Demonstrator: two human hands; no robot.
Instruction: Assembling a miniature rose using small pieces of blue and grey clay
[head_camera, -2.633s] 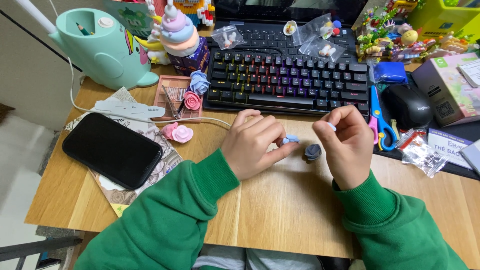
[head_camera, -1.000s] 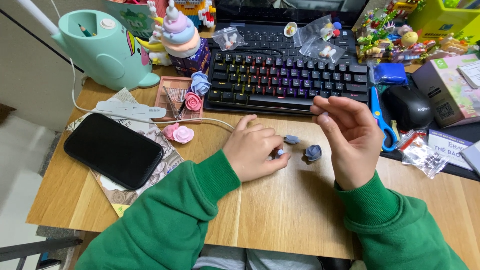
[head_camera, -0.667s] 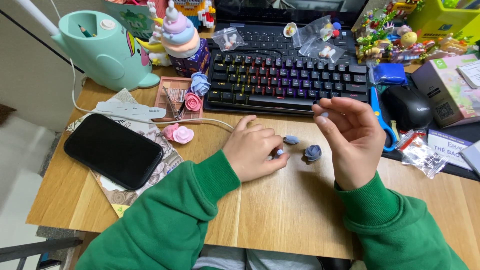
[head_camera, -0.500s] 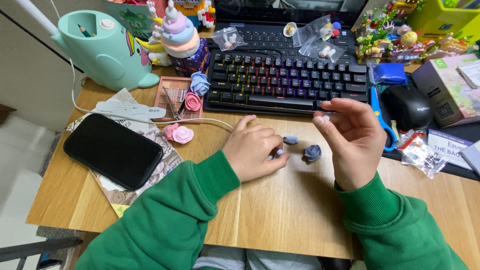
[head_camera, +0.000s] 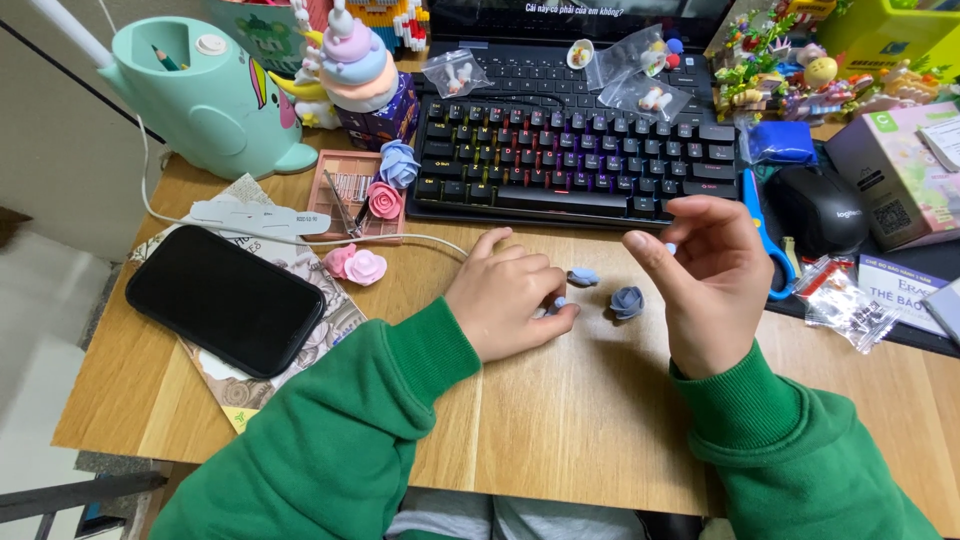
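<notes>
My left hand (head_camera: 508, 293) rests curled on the wooden desk (head_camera: 560, 420), its fingertips pinching a small bit of blue clay (head_camera: 558, 301). My right hand (head_camera: 703, 275) is raised just above the desk, thumb and fingers pinching a tiny pale-blue clay piece (head_camera: 670, 248). Between the hands lie a small blue clay lump (head_camera: 583, 276) and a blue-grey clay rose (head_camera: 627, 302), both free on the desk. Green sleeves cover both arms.
A backlit keyboard (head_camera: 575, 165) lies behind the hands. A black phone (head_camera: 224, 299) sits on papers at the left, near pink clay roses (head_camera: 357, 264) and a pink tool tray (head_camera: 345, 190). At right are blue scissors (head_camera: 765, 240), a black mouse (head_camera: 822, 208) and small plastic bags (head_camera: 850, 305).
My right hand has lifted away from the left hand and off the desk, carrying a tiny clay piece. The left hand has stayed curled in place.
</notes>
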